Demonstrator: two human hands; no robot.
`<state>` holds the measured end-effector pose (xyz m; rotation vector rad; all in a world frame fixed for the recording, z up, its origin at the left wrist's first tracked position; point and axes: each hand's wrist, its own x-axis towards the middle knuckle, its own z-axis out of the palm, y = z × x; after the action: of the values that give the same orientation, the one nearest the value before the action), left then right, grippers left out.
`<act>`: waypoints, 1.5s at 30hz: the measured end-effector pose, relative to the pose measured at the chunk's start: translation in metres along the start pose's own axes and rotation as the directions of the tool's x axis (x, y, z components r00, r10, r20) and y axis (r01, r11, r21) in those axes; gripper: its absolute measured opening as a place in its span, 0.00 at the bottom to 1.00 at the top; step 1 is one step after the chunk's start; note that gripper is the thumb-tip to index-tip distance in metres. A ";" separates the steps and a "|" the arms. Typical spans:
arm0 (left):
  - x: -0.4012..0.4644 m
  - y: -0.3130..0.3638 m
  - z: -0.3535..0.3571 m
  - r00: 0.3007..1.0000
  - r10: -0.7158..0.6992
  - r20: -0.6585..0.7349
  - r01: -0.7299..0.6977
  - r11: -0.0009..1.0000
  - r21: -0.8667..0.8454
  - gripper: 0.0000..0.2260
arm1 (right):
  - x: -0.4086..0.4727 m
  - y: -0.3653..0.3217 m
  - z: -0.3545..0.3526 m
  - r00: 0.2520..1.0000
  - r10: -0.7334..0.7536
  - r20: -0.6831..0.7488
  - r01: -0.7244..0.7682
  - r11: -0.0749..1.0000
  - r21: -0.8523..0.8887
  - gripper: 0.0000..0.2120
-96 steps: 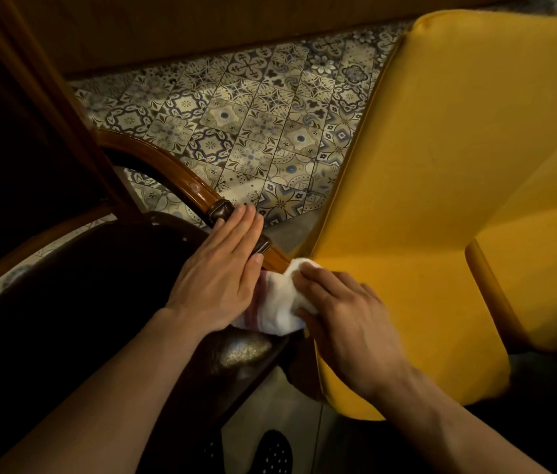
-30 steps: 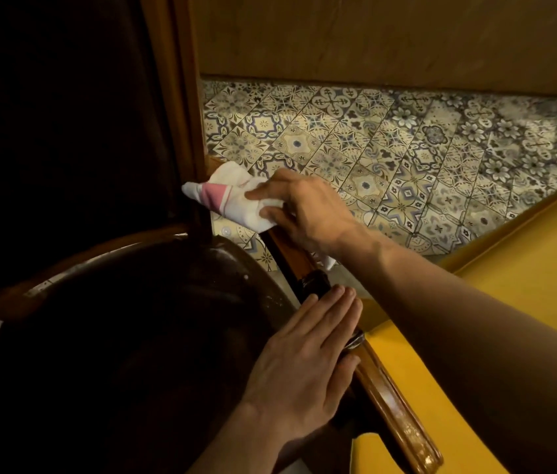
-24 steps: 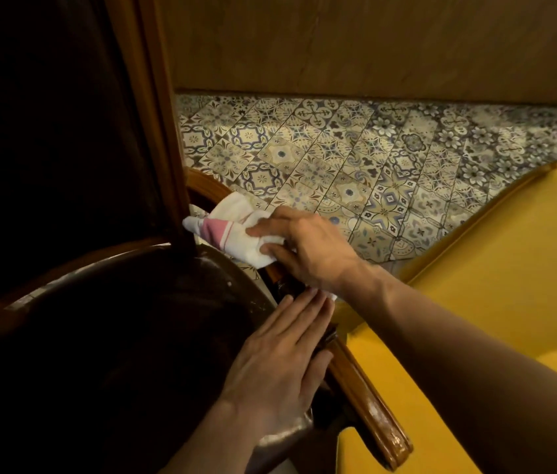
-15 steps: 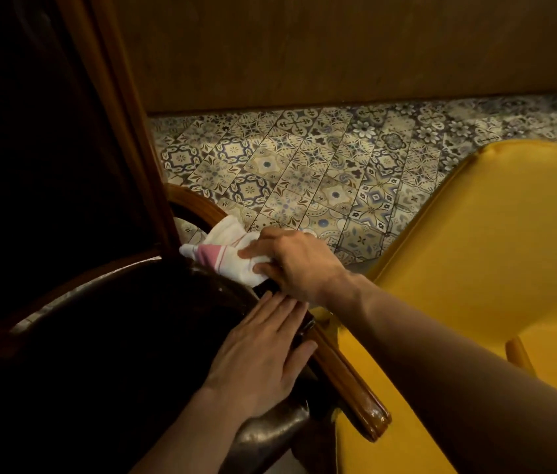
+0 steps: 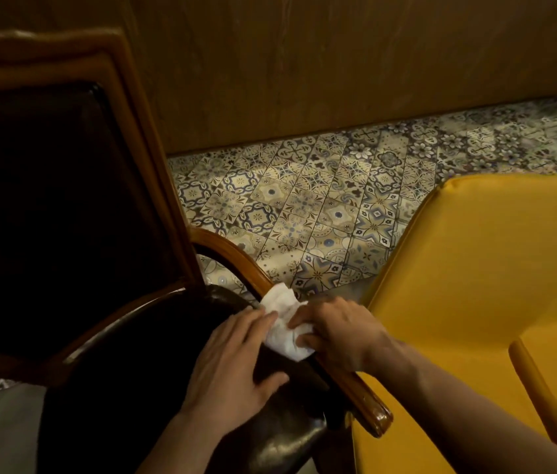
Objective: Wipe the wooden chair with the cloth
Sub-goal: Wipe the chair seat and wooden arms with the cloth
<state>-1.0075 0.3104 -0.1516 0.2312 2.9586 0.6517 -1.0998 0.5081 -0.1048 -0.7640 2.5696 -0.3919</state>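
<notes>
Dim room, patterned tile floor [image 5: 307, 203] running up to wood-panelled wall [image 5: 304, 63]. Wooden chair [image 5: 153, 186] at left, dark leather seat [image 5: 126, 364] and back. Yellow upholstered chair [image 5: 468, 268] just beside it on right. White cloth [image 5: 283, 323] bunched on curved wooden armrest [image 5: 349, 381]. Right hand [image 5: 338, 333] clamped round cloth, pressing it onto rail. Left hand [image 5: 232, 374] flat, fingers spread, on seat edge, fingertips maybe touching cloth, too dark to tell
</notes>
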 end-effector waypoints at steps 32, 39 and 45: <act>-0.036 0.113 -0.385 0.954 0.181 -0.241 -0.117 0.960 0.256 0.17 | -0.165 -0.169 -0.278 0.818 0.006 -0.575 -0.140 0.972 -0.188 0.05; -0.084 0.125 -0.422 0.939 0.096 -0.330 -0.003 0.963 0.270 0.16 | -0.175 -0.199 -0.311 0.802 -0.136 -0.582 -0.020 0.967 -0.254 0.09; -0.168 0.107 -0.441 0.897 -0.107 -0.428 0.219 0.950 0.221 0.17 | -0.156 -0.260 -0.305 0.812 -0.312 -0.493 0.203 0.943 -0.263 0.11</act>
<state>-0.8871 0.1973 0.3032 -0.1637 3.4179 0.3091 -1.0097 0.4308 0.3084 -1.2388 3.0611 -0.4910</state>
